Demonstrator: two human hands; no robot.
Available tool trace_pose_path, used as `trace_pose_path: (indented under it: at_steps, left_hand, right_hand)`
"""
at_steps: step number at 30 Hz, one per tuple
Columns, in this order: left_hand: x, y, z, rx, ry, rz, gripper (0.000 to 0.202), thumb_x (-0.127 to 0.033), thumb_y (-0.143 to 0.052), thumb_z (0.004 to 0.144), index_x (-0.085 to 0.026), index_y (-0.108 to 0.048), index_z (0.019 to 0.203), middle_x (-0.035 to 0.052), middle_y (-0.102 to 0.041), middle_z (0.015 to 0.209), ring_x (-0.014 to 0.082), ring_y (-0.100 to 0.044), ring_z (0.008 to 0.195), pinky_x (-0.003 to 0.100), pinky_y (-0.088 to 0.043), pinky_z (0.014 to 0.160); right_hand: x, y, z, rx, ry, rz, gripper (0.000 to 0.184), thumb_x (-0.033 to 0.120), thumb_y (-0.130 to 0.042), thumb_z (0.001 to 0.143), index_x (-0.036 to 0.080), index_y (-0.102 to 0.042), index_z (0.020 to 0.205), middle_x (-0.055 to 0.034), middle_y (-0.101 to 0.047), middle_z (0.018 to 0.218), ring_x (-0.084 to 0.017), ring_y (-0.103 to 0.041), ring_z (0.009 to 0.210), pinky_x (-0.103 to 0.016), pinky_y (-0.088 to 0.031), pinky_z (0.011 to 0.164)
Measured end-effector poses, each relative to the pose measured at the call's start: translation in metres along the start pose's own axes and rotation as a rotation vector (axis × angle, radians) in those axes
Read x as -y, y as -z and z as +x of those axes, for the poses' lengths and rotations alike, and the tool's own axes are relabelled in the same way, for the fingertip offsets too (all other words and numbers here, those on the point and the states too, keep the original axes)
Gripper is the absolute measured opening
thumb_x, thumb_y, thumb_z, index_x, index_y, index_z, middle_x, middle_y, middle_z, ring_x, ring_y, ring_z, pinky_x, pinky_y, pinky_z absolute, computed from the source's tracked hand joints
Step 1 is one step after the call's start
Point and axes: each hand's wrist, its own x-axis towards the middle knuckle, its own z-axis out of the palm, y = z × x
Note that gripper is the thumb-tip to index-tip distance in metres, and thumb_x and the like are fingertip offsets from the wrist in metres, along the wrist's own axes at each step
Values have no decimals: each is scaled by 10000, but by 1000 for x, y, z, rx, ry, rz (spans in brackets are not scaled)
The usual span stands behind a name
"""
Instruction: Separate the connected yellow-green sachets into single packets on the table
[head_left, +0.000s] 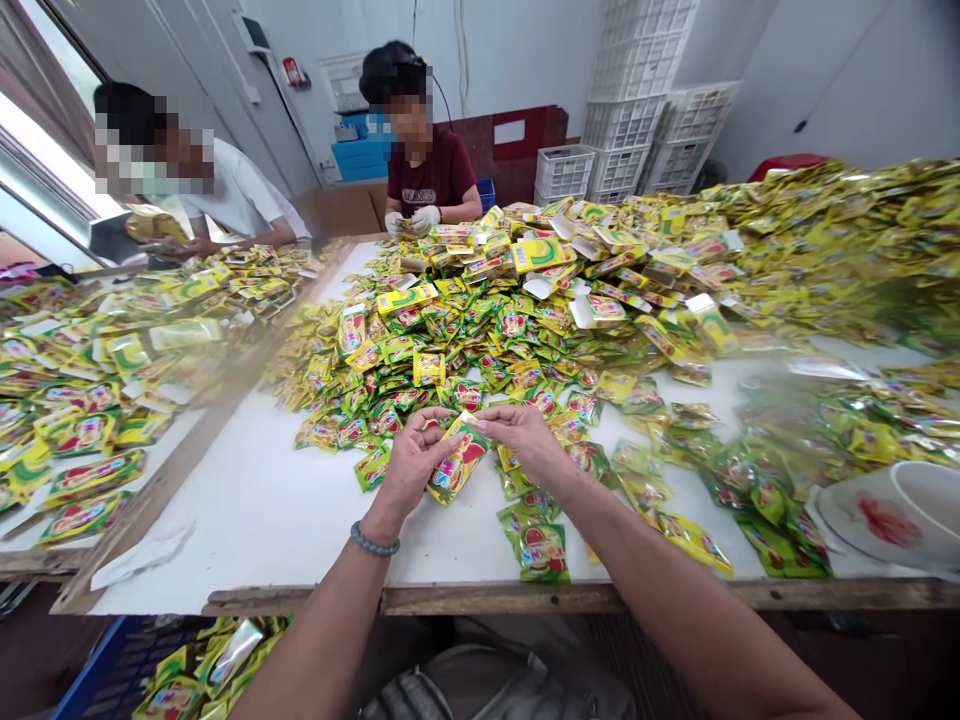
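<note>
Between my two hands, just above the white tabletop (300, 510), is a small yellow and green printed carton (459, 460), tilted, with a red picture on its face. My left hand (415, 455) grips its left side between thumb and fingers. At the carton's upper right corner, my right hand (521, 435) pinches with thumb and fingertips. Behind the hands rises a heap of small green and yellow sachets (405, 340). A green sachet (544, 550) lies near the front edge, below my right wrist.
Flattened and open cartons (544, 253) lie on the heap. A white mug (892, 515) with a red flower stands at right. A blue crate (105, 670) of packets is below left. Two people (431, 180) work across the table. White crates (622, 130) are stacked behind.
</note>
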Motion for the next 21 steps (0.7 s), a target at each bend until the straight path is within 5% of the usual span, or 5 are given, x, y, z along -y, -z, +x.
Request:
trace_pose_path:
  at_steps: [8, 16, 21]
  left_hand:
    - [1, 2, -1, -57, -29, -27, 521, -408, -832, 655, -160, -605, 1052, -2, -710, 664, 154, -667, 565, 255, -535, 565]
    - [-3, -1, 0, -133, -64, -122, 493, -423, -803, 686, -191, -606, 1074, -30, -679, 648, 111, -590, 517, 210, -472, 510]
    - [0, 0, -1, -71, -60, -4, 481, -471, -759, 715, -195, -642, 1092, -9, -681, 707, 127, -598, 582, 229, -479, 556]
  right_hand:
    - [0, 6, -6, 198, 78, -110, 362, 478, -669, 799, 253, -764, 1066, -26, -766, 996, -258, -672, 993, -394, -493, 911]
    - [-13, -23, -13, 27, 231, -164, 427, 440, -581, 899, 282, -631, 1292, -28, -690, 1229, -243, -621, 1130, -407, -475, 988]
    - [-5, -16, -11, 61, 377, -489, 310, 401, -513, 938, 283, -741, 1112, -31, -744, 1077, -232, -647, 1028, -405, -472, 952]
